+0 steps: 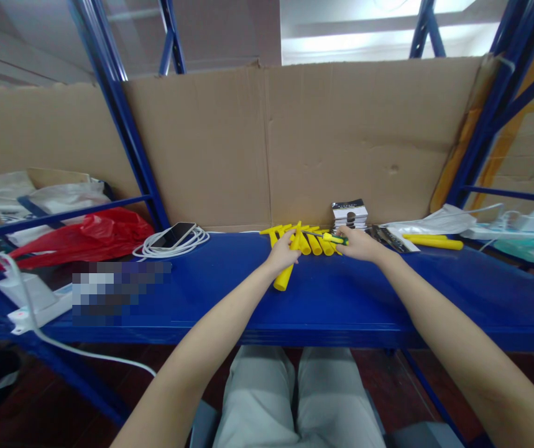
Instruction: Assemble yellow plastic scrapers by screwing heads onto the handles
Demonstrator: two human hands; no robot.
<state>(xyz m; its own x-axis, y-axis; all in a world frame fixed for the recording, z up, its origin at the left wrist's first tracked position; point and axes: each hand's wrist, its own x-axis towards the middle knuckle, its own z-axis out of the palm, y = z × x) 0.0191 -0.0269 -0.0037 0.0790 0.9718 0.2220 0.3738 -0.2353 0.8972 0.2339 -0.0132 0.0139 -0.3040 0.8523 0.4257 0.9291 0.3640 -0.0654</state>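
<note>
My left hand (pixel 283 254) is closed around a yellow plastic tube (pixel 284 278) with a flared, branching top; its open round end points toward me. In my right hand (pixel 358 244) is a screwdriver (pixel 334 239) with a yellow, green and black handle, its shaft running left to the top of the held tube. I cannot make out exactly where the tip touches. Just behind and between the hands, several similar yellow tubes (pixel 314 245) lie side by side on the blue shelf (pixel 229 274), partly hidden by the hands and the screwdriver.
Small printed boxes (pixel 349 214) are stacked behind my right hand. Further right lie a black-and-clear packet (pixel 391 239) and yellow rods (pixel 434 241). To the left are a phone (pixel 176 234) on a coiled white cable (pixel 196 240) and a red bag (pixel 94 235). Cardboard (pixel 201 149) stands behind.
</note>
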